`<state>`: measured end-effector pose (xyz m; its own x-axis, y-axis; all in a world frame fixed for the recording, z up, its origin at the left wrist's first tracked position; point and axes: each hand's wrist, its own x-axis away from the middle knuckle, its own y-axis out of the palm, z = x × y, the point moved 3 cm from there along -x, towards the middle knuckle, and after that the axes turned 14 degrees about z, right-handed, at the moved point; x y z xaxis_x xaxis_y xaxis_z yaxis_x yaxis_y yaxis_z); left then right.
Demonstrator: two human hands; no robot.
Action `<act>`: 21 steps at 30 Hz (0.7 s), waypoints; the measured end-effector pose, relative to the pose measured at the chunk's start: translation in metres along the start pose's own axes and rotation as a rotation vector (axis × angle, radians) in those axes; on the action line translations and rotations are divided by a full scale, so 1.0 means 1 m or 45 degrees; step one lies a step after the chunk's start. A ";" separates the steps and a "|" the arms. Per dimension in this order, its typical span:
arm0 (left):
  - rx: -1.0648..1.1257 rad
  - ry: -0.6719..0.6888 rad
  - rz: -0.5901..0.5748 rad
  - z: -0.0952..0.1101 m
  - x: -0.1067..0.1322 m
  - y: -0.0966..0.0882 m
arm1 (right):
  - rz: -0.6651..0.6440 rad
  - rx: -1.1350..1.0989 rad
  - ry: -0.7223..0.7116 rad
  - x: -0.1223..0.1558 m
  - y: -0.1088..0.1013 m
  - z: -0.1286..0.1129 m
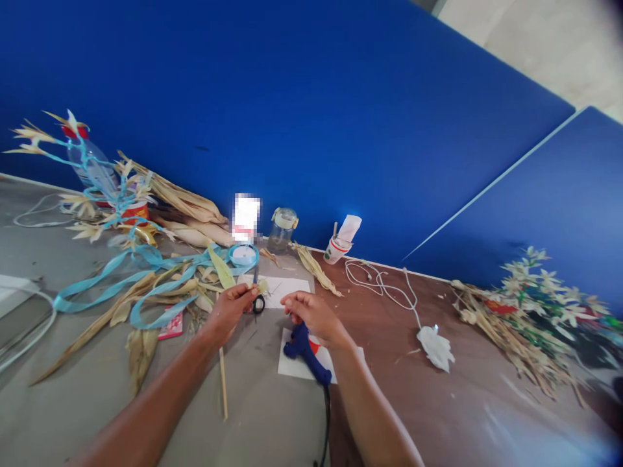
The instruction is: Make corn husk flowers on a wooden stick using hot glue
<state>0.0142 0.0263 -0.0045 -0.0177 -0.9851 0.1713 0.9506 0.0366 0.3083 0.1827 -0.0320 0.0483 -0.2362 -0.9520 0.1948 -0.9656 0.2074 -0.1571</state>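
As the head view shows it, the left hand (232, 312) has thumb and forefinger pinched together on a small pale scrap (263, 286), just left of the right hand (314, 316). The right hand's fingers are curled loosely toward the thumb; whether they hold anything I cannot tell. Right beside the left fingertips are black-handled scissors (259, 304). A blue glue gun (307, 356) lies below the right hand, its front end hidden. Below the left hand runs a thin stick (223, 386); dried husks (141, 295) and blue ribbon (104, 272) spread out to that hand's left.
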 end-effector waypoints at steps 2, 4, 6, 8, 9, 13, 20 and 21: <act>0.022 -0.021 -0.017 0.002 0.002 0.002 | -0.016 -0.121 0.108 -0.001 0.014 0.007; 0.052 -0.059 -0.013 0.005 0.005 0.004 | 0.034 -0.221 0.161 -0.004 0.025 0.012; 0.091 -0.106 0.010 0.008 0.008 0.006 | 0.081 -0.317 0.192 -0.009 0.034 0.015; 0.130 -0.149 0.034 0.011 0.010 0.008 | 0.110 -0.417 0.216 -0.012 0.039 0.015; 0.139 -0.170 0.038 0.012 0.011 0.008 | 0.119 -0.471 0.229 -0.014 0.042 0.014; 0.136 -0.220 0.002 0.010 0.014 0.011 | 0.153 -0.684 0.280 -0.018 0.048 0.012; 0.200 -0.292 -0.049 0.006 0.012 0.007 | 0.210 -0.663 0.197 -0.020 0.045 0.009; 0.208 -0.322 -0.021 0.007 0.011 0.006 | 0.191 -0.600 0.161 -0.019 0.043 0.008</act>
<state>0.0172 0.0165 0.0055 -0.1290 -0.9135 0.3859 0.8875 0.0672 0.4558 0.1465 -0.0067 0.0302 -0.3590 -0.8753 0.3238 -0.8577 0.4463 0.2554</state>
